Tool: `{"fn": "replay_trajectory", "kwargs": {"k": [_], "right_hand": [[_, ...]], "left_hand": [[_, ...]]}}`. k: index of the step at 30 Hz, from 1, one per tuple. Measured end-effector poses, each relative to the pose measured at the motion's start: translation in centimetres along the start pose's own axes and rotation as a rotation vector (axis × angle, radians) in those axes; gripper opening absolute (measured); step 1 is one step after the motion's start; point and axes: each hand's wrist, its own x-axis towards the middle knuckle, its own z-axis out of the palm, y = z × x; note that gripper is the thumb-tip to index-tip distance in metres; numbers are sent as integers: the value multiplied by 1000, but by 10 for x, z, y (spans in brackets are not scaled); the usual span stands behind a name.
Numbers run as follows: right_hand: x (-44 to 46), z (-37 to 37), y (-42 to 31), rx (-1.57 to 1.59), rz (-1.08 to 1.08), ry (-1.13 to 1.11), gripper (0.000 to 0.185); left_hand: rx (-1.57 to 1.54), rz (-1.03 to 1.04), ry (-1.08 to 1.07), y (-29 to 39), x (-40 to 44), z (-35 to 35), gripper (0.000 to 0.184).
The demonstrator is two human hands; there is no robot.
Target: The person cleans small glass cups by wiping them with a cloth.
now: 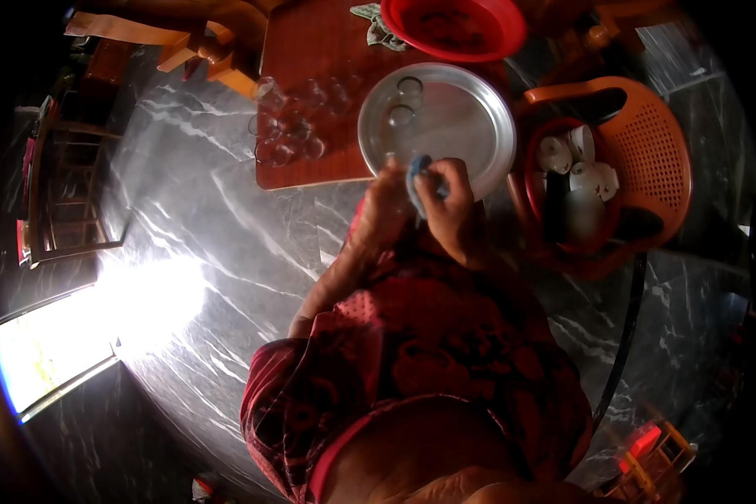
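My right hand [452, 206] is closed on a crumpled blue cloth [420, 183] in front of my body, by the near rim of a round metal tray [470, 126]. Close beside it on the left, my left hand [385, 206] is curled with its fingers up against the cloth. It seems to grip something, but blur and shadow hide what. Two clear glasses, a far glass [409, 86] and a nearer glass [401, 115], stand on the tray's left side. Several more clear glasses [290, 130] are grouped on the red-brown table [332, 168] left of the tray.
A red basin [508, 25] stands at the table's far side, with a patterned cloth [382, 29] beside it. On the right, an orange plastic chair [676, 160] bears a red tub [609, 214] of white cups [592, 181]. Wooden furniture [134, 32] stands at the upper left.
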Motion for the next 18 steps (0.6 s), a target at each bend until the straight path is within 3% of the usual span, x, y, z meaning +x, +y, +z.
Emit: {"fn": "replay_trajectory", "kwargs": {"k": [2,4,6,11,14,16,18], "right_hand": [[-5,2,-4,-13,-32,6,17],[-9,2,-10,-30,-88,-15,17],[-12,1,-18,-50,-160,-58,17],[-18,4,-18,-64,-327,-151,20],[-13,6,-16,-68,-328,-136,20],[-4,6,-18,-59,-290,-96,17],[5,5,-20,-55,-251,-64,17]], "left_hand": [[-15,16,-138,2,3,-10,45],[-44,37,-61,1,4,-12,47],[22,48,170,1,8,-18,46],[33,83,113,6,13,-25,53],[31,32,138,11,8,-18,47],[30,88,-98,4,14,-34,45],[361,234,-190,-2,15,-43,41]]}}
